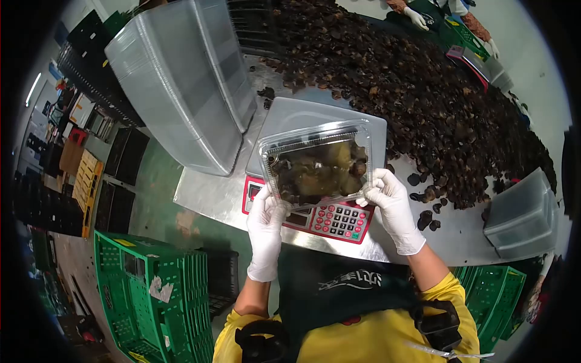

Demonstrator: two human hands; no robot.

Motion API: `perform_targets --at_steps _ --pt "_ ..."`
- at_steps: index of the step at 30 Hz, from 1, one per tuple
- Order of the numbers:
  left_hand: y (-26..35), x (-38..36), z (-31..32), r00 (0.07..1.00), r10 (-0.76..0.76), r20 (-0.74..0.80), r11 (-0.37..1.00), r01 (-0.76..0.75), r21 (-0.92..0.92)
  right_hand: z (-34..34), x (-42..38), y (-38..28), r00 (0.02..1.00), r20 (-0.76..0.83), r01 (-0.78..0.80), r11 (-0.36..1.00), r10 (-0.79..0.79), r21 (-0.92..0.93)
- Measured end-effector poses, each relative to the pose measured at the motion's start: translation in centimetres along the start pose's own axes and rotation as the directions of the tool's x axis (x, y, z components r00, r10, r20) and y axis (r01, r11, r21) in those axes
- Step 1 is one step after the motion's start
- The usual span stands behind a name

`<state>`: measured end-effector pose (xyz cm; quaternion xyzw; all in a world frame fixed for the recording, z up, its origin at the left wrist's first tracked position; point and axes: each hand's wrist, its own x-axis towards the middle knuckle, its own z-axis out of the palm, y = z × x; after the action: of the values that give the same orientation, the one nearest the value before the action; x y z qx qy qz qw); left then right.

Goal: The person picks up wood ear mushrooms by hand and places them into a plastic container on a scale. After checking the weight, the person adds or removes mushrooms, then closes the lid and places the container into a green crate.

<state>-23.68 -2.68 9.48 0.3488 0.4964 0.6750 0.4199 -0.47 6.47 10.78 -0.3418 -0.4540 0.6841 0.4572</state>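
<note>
Clear plastic container (321, 130), one: raised above the red-trimmed scale (339, 221), pinched at its near corners by the gloved left hand (265, 225) and right hand (392, 204); some fingers hidden behind it. Contents brownish, glare-streaked, kind indistinct. Scale: platform and display partly covered. Worktop (203, 192): metal, beneath the scale. Dark pieces (417, 103): heaped beyond and right of the scale. Clear container stack (181, 91): left of the scale. Green crate (151, 284): lower left of the scale, cut off below. Another person's gloved hand (416, 19): far beyond the scale, body cropped.
</note>
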Motion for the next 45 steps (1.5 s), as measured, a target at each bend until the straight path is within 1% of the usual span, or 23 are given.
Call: perform_targets --at_steps 7,9,11,13,14,15,18,21,23,25,26,27,29,32,33,35,36,38,40,41,42,44,45 --pt "1.4 -1.1 -2.3 0.993 0.039 -0.109 0.999 -0.040 -0.012 3.2 0.6 0.0 0.997 0.077 0.029 1.000 -0.029 0.012" --pt "2.5 -1.9 -3.6 0.977 0.085 -0.195 0.980 -0.047 0.194 5.5 0.8 -0.2 0.999 0.041 0.015 0.998 -0.012 -0.068" --pt "2.7 -3.3 -6.8 0.939 0.117 -0.323 0.962 -0.026 0.272 9.0 0.3 -1.1 0.991 0.126 -0.016 0.985 0.038 -0.171" --pt "6.5 -5.9 -9.6 0.887 0.152 -0.437 0.987 -0.114 0.113 11.7 -0.2 -0.8 0.940 0.341 0.122 0.954 -0.022 -0.275" --pt "8.1 -7.3 -11.9 0.770 0.273 -0.576 0.946 -0.107 0.306 13.0 -0.6 -0.7 0.915 0.394 0.168 0.968 -0.083 -0.187" --pt "10.5 -8.9 -13.9 0.708 0.299 -0.640 0.954 -0.201 0.224 13.5 -0.8 -0.9 0.905 0.409 0.209 0.961 -0.119 -0.183" --pt "13.5 -15.6 -25.4 0.466 0.459 -0.757 0.885 -0.167 0.434 11.9 -1.1 -0.6 0.948 0.308 0.044 0.930 0.075 -0.364" --pt "14.6 -23.1 -37.0 0.452 0.271 -0.850 0.961 -0.069 0.270 11.3 -1.7 -0.5 0.958 0.148 -0.150 0.869 0.246 -0.471" --pt "13.1 -27.3 -44.3 0.389 0.217 -0.895 0.976 -0.057 0.212 9.0 -1.4 0.6 0.948 0.160 -0.164 0.852 0.277 -0.498" --pt "11.9 -30.8 -50.3 0.517 0.023 -0.856 0.998 0.037 0.050 6.3 -0.9 1.7 0.962 0.204 -0.032 0.817 0.181 -0.576" --pt "11.6 -31.4 -50.9 0.467 -0.037 -0.884 0.999 0.033 -0.024 7.0 -1.0 -0.1 0.949 -0.007 -0.231 0.676 0.316 -0.699" --pt "11.3 -31.9 -51.3 0.418 -0.098 -0.903 0.995 0.023 -0.097 3.9 -0.1 1.9 0.978 0.040 -0.124 0.720 0.206 -0.683" --pt "12.2 -33.7 -51.0 0.627 -0.250 -0.738 0.968 0.156 -0.196 0.0 1.0 2.8 0.981 0.062 -0.099 0.747 0.184 -0.657" --pt "12.0 -32.4 -46.9 0.471 -0.357 -0.807 0.933 0.216 -0.286 -1.6 0.7 2.7 0.988 0.020 -0.105 0.764 0.153 -0.637" --pt "11.5 -32.7 -47.6 0.565 -0.405 -0.719 0.914 0.233 -0.331 4.0 -1.6 -1.1 0.980 0.058 -0.080 0.642 0.190 -0.763" --pt "11.7 -31.4 -46.1 0.494 -0.498 -0.713 0.867 0.276 -0.415 4.0 -1.1 -0.9 0.975 0.028 -0.116 0.613 0.220 -0.781" --pt "11.1 -30.8 -46.6 0.577 -0.538 -0.615 0.842 0.326 -0.430 2.7 -0.3 -0.1 0.975 0.031 -0.112 0.606 0.221 -0.787" --pt "9.7 -28.9 -46.1 0.504 -0.587 -0.634 0.809 0.389 -0.440 -0.1 1.3 2.5 0.985 0.033 -0.111 0.776 0.168 -0.620" --pt "7.2 -27.7 -47.7 0.536 -0.639 -0.553 0.769 0.413 -0.488 0.7 1.2 2.3 0.989 0.053 -0.076 0.776 0.140 -0.626" --pt "8.4 -26.1 -44.4 0.609 -0.503 -0.613 0.826 0.547 -0.135 1.5 0.9 2.0 0.991 0.072 -0.044 0.776 0.114 -0.629" --pt "7.8 -24.9 -44.0 0.639 -0.541 -0.546 0.774 0.633 -0.026 9.7 -2.5 -2.3 0.989 0.021 -0.071 0.610 0.143 -0.789" --pt "7.3 -23.2 -44.3 0.660 -0.584 -0.472 0.710 0.697 0.095 10.7 -3.5 -2.6 0.994 0.041 -0.022 0.558 0.099 -0.830" --pt "7.6 -22.2 -44.7 0.582 -0.651 -0.488 0.427 0.812 0.398 10.7 -3.8 -2.7 0.996 0.068 0.028 0.503 0.060 -0.864"
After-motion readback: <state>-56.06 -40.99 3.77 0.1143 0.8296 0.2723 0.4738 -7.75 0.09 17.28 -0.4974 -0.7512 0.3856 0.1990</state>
